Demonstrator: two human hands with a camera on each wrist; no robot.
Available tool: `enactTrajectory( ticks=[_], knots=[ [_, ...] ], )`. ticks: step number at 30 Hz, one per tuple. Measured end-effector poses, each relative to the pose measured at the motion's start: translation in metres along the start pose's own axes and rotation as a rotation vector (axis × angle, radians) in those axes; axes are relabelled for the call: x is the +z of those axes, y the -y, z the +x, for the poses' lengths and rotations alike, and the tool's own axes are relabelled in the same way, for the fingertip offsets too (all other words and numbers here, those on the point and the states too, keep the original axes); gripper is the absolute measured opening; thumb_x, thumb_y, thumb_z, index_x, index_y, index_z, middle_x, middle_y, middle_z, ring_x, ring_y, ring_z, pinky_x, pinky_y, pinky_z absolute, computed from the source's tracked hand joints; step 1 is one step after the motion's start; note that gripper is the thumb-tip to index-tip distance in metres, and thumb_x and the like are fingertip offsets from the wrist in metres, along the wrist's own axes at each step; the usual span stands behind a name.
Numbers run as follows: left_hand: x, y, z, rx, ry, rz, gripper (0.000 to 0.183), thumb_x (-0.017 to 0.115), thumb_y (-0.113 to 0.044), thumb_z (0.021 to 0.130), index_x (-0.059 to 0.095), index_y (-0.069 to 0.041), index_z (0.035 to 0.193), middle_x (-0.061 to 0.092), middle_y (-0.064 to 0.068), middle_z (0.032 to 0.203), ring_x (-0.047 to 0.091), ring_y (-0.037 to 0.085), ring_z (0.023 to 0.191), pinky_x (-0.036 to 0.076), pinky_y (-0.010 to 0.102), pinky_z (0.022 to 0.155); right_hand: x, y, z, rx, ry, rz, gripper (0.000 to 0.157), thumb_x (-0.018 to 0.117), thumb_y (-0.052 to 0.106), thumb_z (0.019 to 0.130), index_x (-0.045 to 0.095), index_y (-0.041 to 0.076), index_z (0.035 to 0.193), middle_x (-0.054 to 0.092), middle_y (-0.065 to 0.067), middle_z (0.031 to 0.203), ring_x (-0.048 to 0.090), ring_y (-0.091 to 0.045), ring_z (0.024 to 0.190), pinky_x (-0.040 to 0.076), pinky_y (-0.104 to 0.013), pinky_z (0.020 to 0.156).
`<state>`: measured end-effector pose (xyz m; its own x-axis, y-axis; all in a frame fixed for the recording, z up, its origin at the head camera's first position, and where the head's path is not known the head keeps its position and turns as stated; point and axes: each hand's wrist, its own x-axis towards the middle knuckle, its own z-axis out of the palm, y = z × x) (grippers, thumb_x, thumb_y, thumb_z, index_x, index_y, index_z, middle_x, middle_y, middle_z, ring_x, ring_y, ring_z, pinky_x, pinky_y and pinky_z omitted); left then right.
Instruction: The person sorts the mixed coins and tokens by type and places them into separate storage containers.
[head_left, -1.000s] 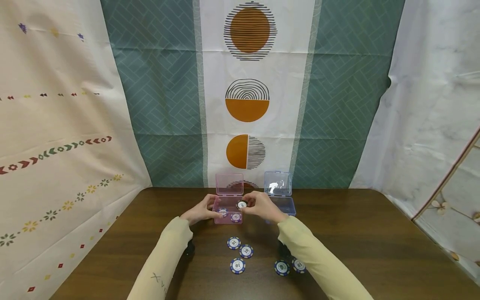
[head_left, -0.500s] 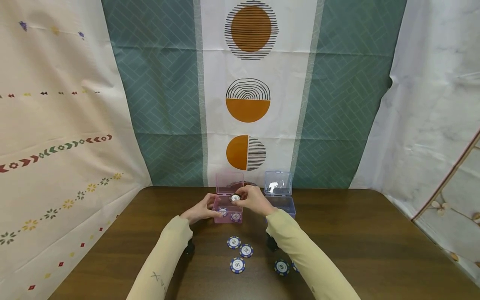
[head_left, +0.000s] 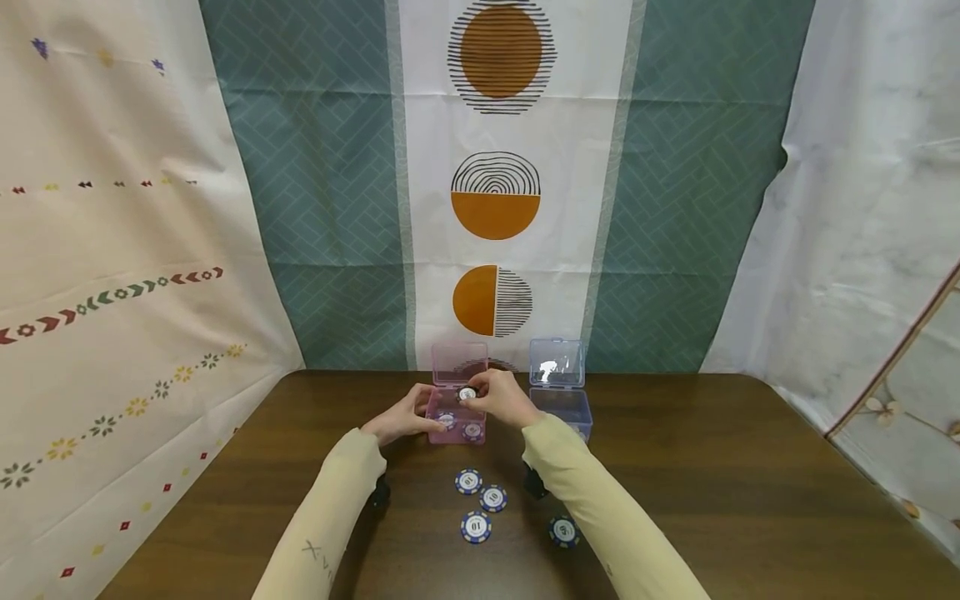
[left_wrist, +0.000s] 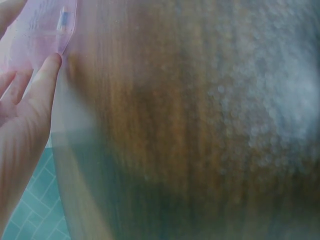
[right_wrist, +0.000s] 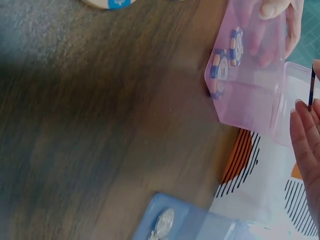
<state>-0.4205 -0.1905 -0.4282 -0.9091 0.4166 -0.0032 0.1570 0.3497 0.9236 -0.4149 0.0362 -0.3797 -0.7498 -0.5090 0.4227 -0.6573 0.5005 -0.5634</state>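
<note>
A clear pink plastic box [head_left: 457, 407] stands with its lid up near the back of the table. My left hand [head_left: 401, 419] grips its left side, thumb at the front wall; the left wrist view shows fingertips against the pink plastic [left_wrist: 42, 42]. Poker chips [head_left: 472, 431] lie inside, blue and white-edged through the front wall. Over the box's back part, my right hand [head_left: 506, 402] pinches another poker chip [head_left: 468, 394] between thumb and fingers. That chip [right_wrist: 312, 89] appears edge-on and dark-rimmed in the right wrist view, beside the raised lid.
To the right, a clear blue box [head_left: 562, 406] stands open, holding something silvery [right_wrist: 164, 222]. Three blue-edged chips [head_left: 476, 527] lie on the wooden table [head_left: 420, 550] in front. A darker chip [head_left: 564, 531] sits beside my right forearm. A patterned curtain [head_left: 337, 250] hangs behind.
My right hand has carried its chip left and slightly back, over the pink box. The right forearm now covers one of the chips at the front right. My left hand stays put.
</note>
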Motion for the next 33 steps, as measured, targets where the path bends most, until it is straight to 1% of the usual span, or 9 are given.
enactTrajectory(
  ticks=[3,7,10,13,16,23,29,31,33],
  knots=[
    [0.001,-0.002,0.000,0.005,0.002,0.010,0.070,0.071,-0.014,0.078,0.024,-0.009,0.130,0.024,0.017,0.141,0.021,0.038,0.128,0.027,0.055,0.094,0.001,0.000,0.001,0.012,0.008,-0.014,0.023,0.073,0.011,0.076,0.067,-0.002,0.093,0.060,-0.010,0.082,0.054,-0.012,0.067,0.045,-0.021,0.059],
    [0.002,-0.003,0.001,0.010,0.001,0.005,0.069,0.071,-0.014,0.079,0.024,-0.010,0.129,0.025,0.016,0.140,0.023,0.038,0.127,0.028,0.054,0.094,0.004,0.000,0.001,0.058,0.009,-0.065,0.025,0.074,0.017,0.076,0.068,0.003,0.096,0.060,-0.004,0.083,0.054,-0.011,0.070,0.045,-0.022,0.062],
    [0.002,-0.003,0.003,0.011,0.002,0.001,0.071,0.072,-0.016,0.078,0.024,-0.010,0.130,0.025,0.015,0.140,0.023,0.037,0.127,0.029,0.054,0.093,0.005,-0.001,0.000,0.077,0.002,-0.068,0.029,0.073,0.018,0.077,0.067,0.003,0.101,0.063,-0.007,0.089,0.057,-0.015,0.076,0.046,-0.026,0.068],
    [0.002,-0.002,0.004,0.021,0.006,0.000,0.071,0.072,-0.015,0.078,0.024,-0.009,0.131,0.024,0.016,0.141,0.023,0.038,0.127,0.029,0.055,0.093,0.004,-0.001,-0.001,0.067,-0.011,-0.037,0.033,0.072,0.016,0.078,0.064,-0.001,0.105,0.063,-0.012,0.098,0.059,-0.024,0.086,0.047,-0.031,0.075],
    [0.002,-0.002,0.004,0.025,0.007,-0.004,0.069,0.070,-0.012,0.079,0.024,-0.008,0.131,0.023,0.016,0.141,0.023,0.038,0.127,0.029,0.054,0.093,0.001,-0.002,-0.001,0.055,-0.024,0.006,0.035,0.071,0.014,0.079,0.061,-0.002,0.108,0.061,-0.015,0.104,0.058,-0.030,0.093,0.046,-0.035,0.079],
    [0.001,-0.002,0.002,0.024,0.008,-0.004,0.067,0.069,-0.011,0.080,0.025,-0.008,0.130,0.023,0.017,0.141,0.023,0.038,0.127,0.028,0.054,0.094,-0.002,0.004,0.001,0.011,-0.048,0.052,0.038,0.070,0.013,0.080,0.057,-0.001,0.112,0.059,-0.015,0.106,0.057,-0.030,0.094,0.045,-0.034,0.080],
    [0.000,0.002,0.002,0.018,0.001,0.017,0.068,0.069,-0.012,0.080,0.025,-0.009,0.130,0.025,0.017,0.141,0.023,0.038,0.127,0.029,0.054,0.093,-0.005,0.013,0.001,-0.029,-0.025,0.106,0.039,0.070,0.012,0.080,0.055,-0.001,0.114,0.057,-0.014,0.107,0.056,-0.033,0.095,0.045,-0.040,0.081],
    [0.000,0.002,0.002,0.016,0.001,0.020,0.068,0.070,-0.012,0.079,0.025,-0.009,0.130,0.025,0.016,0.140,0.023,0.038,0.127,0.029,0.054,0.093,-0.008,0.016,0.000,-0.029,-0.019,0.099,0.039,0.070,0.013,0.080,0.055,0.000,0.113,0.057,-0.012,0.107,0.057,-0.031,0.094,0.046,-0.038,0.080],
    [0.000,0.003,0.003,0.012,0.000,0.018,0.069,0.070,-0.012,0.079,0.025,-0.010,0.131,0.025,0.015,0.140,0.024,0.037,0.127,0.029,0.054,0.093,-0.010,0.019,0.000,-0.033,-0.013,0.072,0.038,0.071,0.015,0.080,0.056,0.002,0.112,0.058,-0.009,0.104,0.058,-0.028,0.092,0.047,-0.033,0.079]
  ],
)
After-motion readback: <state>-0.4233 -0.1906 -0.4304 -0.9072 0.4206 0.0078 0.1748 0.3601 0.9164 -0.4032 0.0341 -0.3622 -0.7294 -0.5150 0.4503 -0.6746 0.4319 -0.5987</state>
